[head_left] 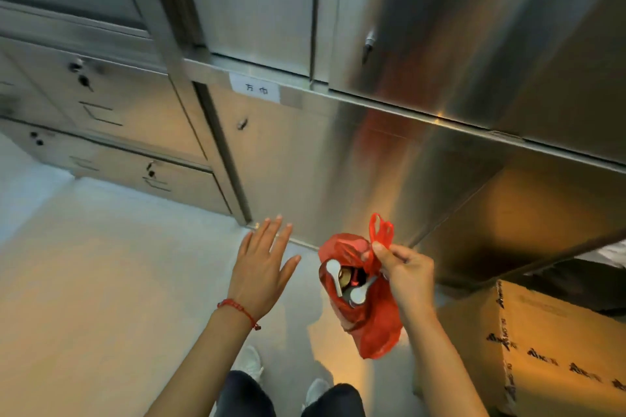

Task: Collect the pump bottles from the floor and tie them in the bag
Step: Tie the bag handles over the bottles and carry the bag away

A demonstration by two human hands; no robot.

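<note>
While our right grip pinches the bag handles | bottles inside | left grip spread, empty | bare floor left, cabinet ahead

We see the bag at lower centre of the frame, hanging from our right hand, with pump bottles inside it. Our left hand lies just left of the bag, apart from it. The cabinets fill the top, the drawers sit upper left, and a cardboard box rests lower right on the floor.
</note>
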